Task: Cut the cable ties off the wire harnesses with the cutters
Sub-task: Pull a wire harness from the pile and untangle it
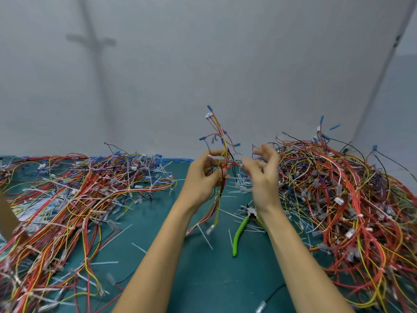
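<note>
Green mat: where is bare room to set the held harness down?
The barest mat lies between the two forearms, nearer than the cutters. A thinner strip runs between the left wire pile and the left forearm, dotted with cut ties. Crowded: that pile, the right wire pile and the litter around the cutters' head.
</note>
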